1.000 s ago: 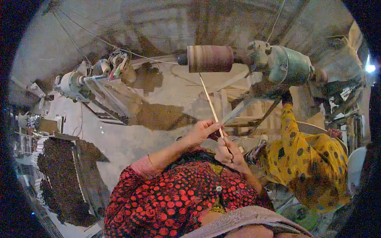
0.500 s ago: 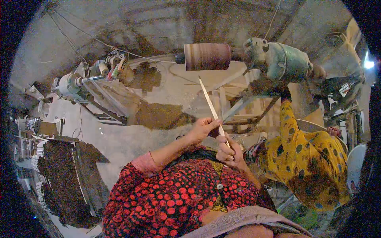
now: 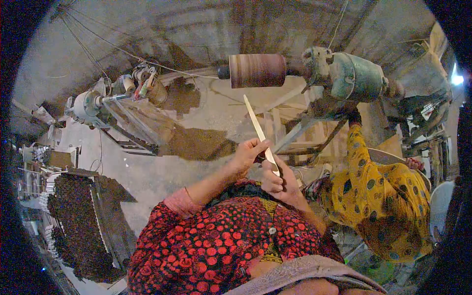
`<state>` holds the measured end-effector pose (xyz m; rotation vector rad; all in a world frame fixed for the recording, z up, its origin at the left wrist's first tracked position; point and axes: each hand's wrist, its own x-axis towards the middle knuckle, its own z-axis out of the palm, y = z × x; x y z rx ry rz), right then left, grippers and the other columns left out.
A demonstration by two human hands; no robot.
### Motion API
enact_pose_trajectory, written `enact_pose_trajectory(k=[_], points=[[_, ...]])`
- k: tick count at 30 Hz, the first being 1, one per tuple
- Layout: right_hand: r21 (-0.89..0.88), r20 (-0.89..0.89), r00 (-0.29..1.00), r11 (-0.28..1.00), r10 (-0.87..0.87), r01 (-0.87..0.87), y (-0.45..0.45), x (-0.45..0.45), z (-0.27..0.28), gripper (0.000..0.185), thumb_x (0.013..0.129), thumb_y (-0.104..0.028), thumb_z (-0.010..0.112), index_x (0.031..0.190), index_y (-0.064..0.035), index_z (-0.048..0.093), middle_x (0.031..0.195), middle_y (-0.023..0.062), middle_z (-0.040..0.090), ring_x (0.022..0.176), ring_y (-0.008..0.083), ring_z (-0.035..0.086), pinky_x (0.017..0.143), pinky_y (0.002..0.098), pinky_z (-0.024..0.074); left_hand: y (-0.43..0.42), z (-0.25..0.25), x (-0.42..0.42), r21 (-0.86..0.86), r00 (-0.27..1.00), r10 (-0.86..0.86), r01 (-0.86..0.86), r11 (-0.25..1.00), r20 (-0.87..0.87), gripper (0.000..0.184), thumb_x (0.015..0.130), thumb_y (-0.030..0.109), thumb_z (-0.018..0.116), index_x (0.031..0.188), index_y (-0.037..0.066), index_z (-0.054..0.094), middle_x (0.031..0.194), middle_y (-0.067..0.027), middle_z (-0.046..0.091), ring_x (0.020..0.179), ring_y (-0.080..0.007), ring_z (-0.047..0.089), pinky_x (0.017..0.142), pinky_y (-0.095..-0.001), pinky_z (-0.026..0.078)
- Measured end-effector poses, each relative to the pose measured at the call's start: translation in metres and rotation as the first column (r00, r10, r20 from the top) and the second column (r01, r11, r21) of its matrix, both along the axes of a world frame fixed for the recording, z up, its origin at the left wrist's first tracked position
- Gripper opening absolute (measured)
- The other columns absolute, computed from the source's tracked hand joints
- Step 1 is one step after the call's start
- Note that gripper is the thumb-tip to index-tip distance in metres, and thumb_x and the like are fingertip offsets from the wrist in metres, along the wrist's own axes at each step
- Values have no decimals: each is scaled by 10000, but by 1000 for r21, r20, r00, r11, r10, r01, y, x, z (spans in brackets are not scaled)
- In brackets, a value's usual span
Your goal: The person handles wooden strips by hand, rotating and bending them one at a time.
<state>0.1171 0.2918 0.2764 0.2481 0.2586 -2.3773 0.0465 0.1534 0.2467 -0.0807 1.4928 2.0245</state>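
Observation:
A long, thin, pale strip [image 3: 255, 123] with a pointed far end slants up and to the left in front of me. My left hand [image 3: 248, 155] pinches it between thumb and fingers at its lower half. Just below and to the right, my right hand [image 3: 280, 182] has its fingers curled round the near end. The strip's tip stands a little below a brown and purple striped drum [image 3: 257, 71], apart from it. The drum is mounted on the shaft of a green motor [image 3: 356, 77].
Another motor [image 3: 87, 106] stands on a metal frame at the left. Stacked dark-topped pieces [image 3: 78, 221] lie at the lower left. A person in yellow patterned clothing [image 3: 383, 196] is close on my right. Cords hang above.
The strip has turned so its broad face shows more, and its tip has shifted slightly left. Both hands have moved up a little, still holding it.

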Motion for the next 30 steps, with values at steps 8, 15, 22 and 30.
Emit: enact_pose_trajectory(k=[8, 15, 22, 30], points=[[29, -30, 993, 993, -117, 118, -17, -40, 7, 303, 963, -369, 325, 795, -141, 430, 439, -55, 310, 327, 74, 306, 321, 222, 260, -8, 17, -12, 260, 982, -6, -44, 965, 187, 294, 897, 373, 488, 901, 90, 564, 749, -39, 604, 606, -139, 588, 541, -277, 497], [51, -180, 976, 989, -125, 137, -37, -98, -6, 291, 967, -352, 340, 786, -149, 445, 457, -59, 317, 347, 72, 301, 352, 235, 257, -19, 3, -64, 452, 957, -165, 41, 891, 238, 402, 918, 379, 353, 1017, 44, 552, 797, -60, 599, 613, -140, 578, 500, -251, 481], [84, -250, 958, 983, -139, 165, -45, -127, -8, 282, 949, -383, 384, 801, -151, 444, 471, -66, 304, 355, 63, 259, 354, 226, 234, -16, 35, -77, 404, 976, -57, -34, 914, 211, 395, 893, 373, 395, 971, 27, 569, 811, -58, 601, 586, -134, 565, 448, -230, 468], [91, -252, 957, 981, -143, 171, -43, -91, 9, 247, 958, -336, 380, 812, -149, 446, 467, -68, 305, 356, 60, 278, 366, 218, 243, -25, 45, -51, 290, 976, -47, -18, 957, 212, 342, 903, 411, 448, 962, 87, 542, 824, -67, 593, 635, -146, 584, 497, -273, 499]])
